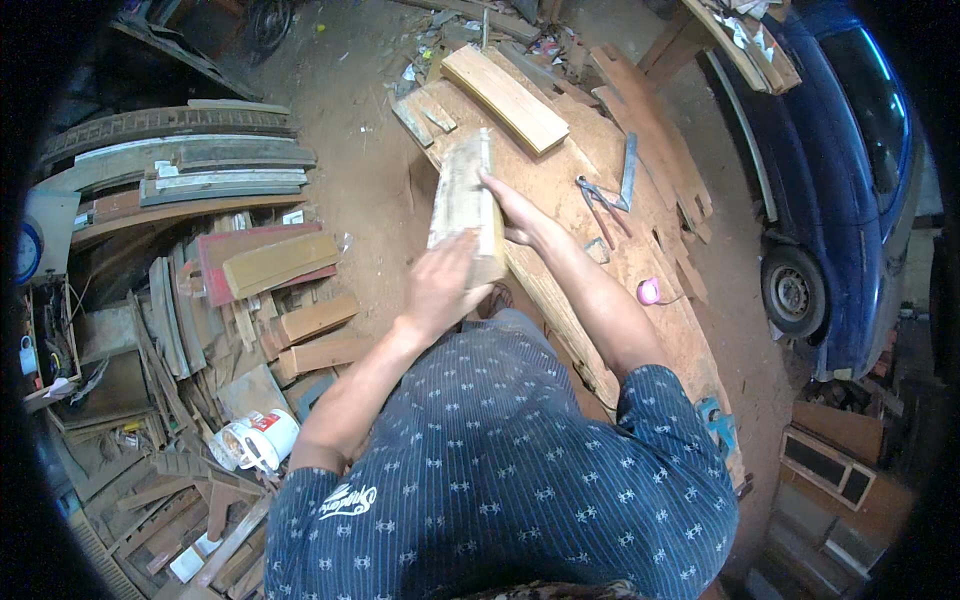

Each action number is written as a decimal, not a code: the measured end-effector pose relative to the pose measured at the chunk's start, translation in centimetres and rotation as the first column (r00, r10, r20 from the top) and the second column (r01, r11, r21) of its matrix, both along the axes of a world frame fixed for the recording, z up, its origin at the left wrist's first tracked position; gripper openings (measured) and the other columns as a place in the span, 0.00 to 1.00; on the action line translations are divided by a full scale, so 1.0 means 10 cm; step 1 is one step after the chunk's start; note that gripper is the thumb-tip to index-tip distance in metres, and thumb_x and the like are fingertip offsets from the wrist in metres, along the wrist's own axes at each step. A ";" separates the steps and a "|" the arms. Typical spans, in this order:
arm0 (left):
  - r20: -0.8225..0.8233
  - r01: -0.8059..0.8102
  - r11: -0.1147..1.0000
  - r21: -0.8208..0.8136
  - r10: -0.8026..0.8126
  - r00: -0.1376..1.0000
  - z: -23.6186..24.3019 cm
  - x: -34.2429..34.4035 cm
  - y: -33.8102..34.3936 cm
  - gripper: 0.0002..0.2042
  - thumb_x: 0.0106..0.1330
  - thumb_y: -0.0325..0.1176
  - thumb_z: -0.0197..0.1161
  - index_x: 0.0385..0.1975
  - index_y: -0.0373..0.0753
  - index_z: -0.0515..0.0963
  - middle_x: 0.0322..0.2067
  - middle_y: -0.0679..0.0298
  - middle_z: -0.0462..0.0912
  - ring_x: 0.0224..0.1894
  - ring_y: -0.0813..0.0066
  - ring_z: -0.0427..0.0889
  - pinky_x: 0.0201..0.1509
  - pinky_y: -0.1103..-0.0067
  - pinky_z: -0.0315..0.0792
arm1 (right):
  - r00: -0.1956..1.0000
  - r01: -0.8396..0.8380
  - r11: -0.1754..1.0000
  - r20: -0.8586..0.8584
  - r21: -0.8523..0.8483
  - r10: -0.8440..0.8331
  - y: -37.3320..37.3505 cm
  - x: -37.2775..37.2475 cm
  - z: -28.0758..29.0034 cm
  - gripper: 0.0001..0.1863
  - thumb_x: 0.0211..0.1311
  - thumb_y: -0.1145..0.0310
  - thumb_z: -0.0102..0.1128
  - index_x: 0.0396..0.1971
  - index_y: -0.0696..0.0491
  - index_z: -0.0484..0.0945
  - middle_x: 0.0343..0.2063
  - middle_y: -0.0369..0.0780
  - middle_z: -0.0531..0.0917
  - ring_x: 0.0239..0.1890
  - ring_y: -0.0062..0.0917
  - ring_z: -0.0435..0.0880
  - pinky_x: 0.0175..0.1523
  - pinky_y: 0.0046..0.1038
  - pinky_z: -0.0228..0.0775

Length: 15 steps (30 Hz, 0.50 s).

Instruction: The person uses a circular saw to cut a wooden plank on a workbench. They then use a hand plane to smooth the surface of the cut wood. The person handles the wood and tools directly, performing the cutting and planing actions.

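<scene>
Board (462, 195) in right hand (517, 212), left hand (440, 280) flat

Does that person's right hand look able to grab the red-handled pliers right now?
Probably not while the right hand is holding the wooden board. If it let go, the way looks free: the pliers lie close by on the bench, with nothing covering them.

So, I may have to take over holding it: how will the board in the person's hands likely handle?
The board should stay stiff: it looks like thick wood and shows no obvious bend. It probably won't be very slippery, since its broad face looks rough and blotchy. It may feel fairly hefty, judging by its thick edge.
</scene>
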<state>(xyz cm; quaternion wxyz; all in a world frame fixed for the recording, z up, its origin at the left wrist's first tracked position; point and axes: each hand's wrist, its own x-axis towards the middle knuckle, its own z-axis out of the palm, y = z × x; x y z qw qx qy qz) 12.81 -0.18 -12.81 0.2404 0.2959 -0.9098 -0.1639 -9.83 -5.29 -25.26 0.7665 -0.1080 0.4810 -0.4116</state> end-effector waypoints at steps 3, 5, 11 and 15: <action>0.161 0.079 0.980 0.184 -0.110 0.981 -0.35 -0.29 -0.09 0.36 0.60 0.45 0.74 0.64 0.30 0.70 0.57 0.43 0.80 0.58 0.46 0.81 0.63 0.61 0.75 | 0.996 0.088 0.986 -0.031 0.138 -0.084 -0.14 -0.02 -0.20 0.33 0.62 0.63 0.65 0.62 0.67 0.70 0.48 0.52 0.84 0.54 0.40 0.85 0.59 0.41 0.79; 0.230 0.076 0.801 0.594 -0.260 0.938 -0.54 -0.24 -0.20 0.29 0.66 0.46 0.69 0.61 0.33 0.76 0.55 0.42 0.81 0.59 0.45 0.80 0.63 0.62 0.75 | 0.844 -0.037 0.999 -0.533 0.036 0.051 0.00 -0.15 -0.37 0.36 0.56 0.63 0.69 0.62 0.65 0.70 0.51 0.51 0.84 0.55 0.39 0.85 0.61 0.39 0.77; 0.217 -0.203 0.560 0.803 0.043 0.975 -1.40 0.38 -0.51 0.27 0.68 0.51 0.67 0.56 0.34 0.81 0.51 0.47 0.86 0.55 0.54 0.85 0.61 0.66 0.76 | 0.447 -0.235 0.972 -0.890 -0.023 0.087 0.20 -0.39 -0.57 0.43 0.51 0.60 0.71 0.66 0.60 0.66 0.53 0.57 0.83 0.58 0.46 0.83 0.63 0.41 0.73; 0.409 -0.431 0.430 0.794 0.148 0.901 -2.17 0.91 -0.94 0.27 0.68 0.56 0.64 0.52 0.37 0.83 0.47 0.50 0.88 0.50 0.56 0.87 0.56 0.66 0.78 | 0.390 -0.290 0.957 -0.914 -0.010 0.109 -0.26 -0.20 -0.66 0.44 0.52 0.59 0.70 0.69 0.54 0.63 0.50 0.59 0.83 0.56 0.52 0.83 0.62 0.45 0.74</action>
